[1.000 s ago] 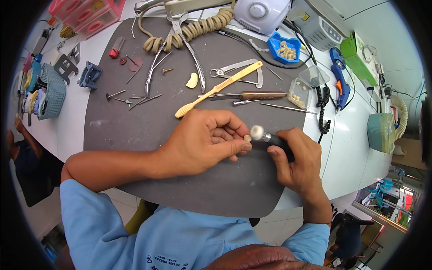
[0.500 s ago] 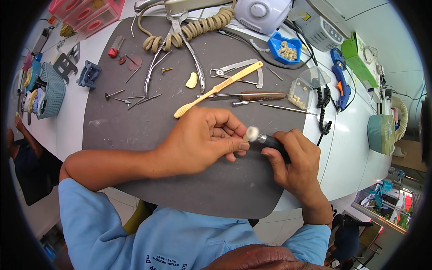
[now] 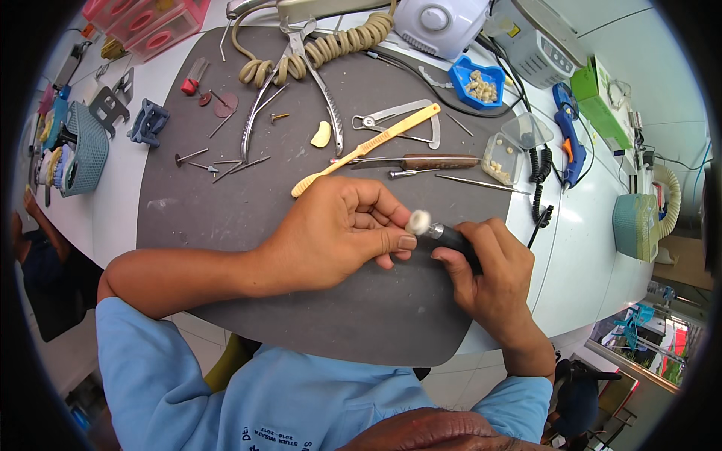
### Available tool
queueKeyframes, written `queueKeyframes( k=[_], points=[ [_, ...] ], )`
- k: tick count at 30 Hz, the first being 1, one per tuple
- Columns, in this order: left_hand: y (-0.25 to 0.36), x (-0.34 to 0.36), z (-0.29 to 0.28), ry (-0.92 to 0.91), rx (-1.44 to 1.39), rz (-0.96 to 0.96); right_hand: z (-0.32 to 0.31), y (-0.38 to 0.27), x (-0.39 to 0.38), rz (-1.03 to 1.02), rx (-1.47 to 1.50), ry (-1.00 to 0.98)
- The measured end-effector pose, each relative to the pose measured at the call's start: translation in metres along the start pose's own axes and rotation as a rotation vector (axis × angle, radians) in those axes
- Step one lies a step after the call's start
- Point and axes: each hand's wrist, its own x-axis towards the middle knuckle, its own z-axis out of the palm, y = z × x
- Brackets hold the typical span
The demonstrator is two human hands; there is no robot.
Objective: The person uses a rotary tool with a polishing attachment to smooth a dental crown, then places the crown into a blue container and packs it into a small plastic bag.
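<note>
My right hand (image 3: pixel 498 267) is wrapped round a black rotary handpiece (image 3: pixel 456 240) with a silver collar. At its tip is a round white polishing wheel (image 3: pixel 418 222), slightly blurred. My left hand (image 3: pixel 327 233) is closed in a pinch, thumb and fingertips meeting right beside the wheel. Whatever sits between those fingers is too small and hidden to name. Just beyond the left hand lies a yellow toothbrush (image 3: pixel 380 141) on the grey mat (image 3: pixel 199 214). Past the handpiece are a wooden-handled instrument (image 3: pixel 440 161) and a thin metal tool (image 3: pixel 481 183).
Large metal pliers (image 3: pixel 322 98), a caliper gauge (image 3: pixel 376 120), a yellowish curved piece (image 3: pixel 320 134) and several burs lie on the mat. A coiled beige cord (image 3: pixel 346 46) crosses behind. At the right stand a blue dish (image 3: pixel 477 83) and a clear box (image 3: pixel 498 159), both holding small teeth.
The handpiece and its white wheel have shifted very slightly left with my right hand. My left hand keeps its pinch in nearly the same place.
</note>
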Motion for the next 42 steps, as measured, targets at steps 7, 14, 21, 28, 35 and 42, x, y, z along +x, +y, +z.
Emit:
queueKeyframes(
  k=[7,14,21,28,35,42],
  points=[
    [0.000,-0.001,0.001,0.014,0.006,-0.002,0.000,0.001,-0.001,-0.003,-0.002,-0.001],
    [-0.005,-0.001,-0.001,-0.033,0.021,0.083,-0.003,0.003,0.000,0.012,0.040,0.005],
    [-0.002,-0.002,-0.002,-0.049,0.054,0.066,-0.004,0.005,0.001,0.021,0.051,0.007],
    [0.001,-0.003,-0.001,-0.065,0.039,0.071,-0.005,0.005,0.002,0.027,0.067,0.001],
    [-0.007,-0.001,-0.002,-0.072,0.034,0.093,-0.007,0.008,0.001,-0.004,0.075,-0.018],
    [-0.009,-0.002,-0.002,-0.057,0.030,0.133,-0.007,0.009,0.001,-0.012,0.083,-0.025]
  ],
)
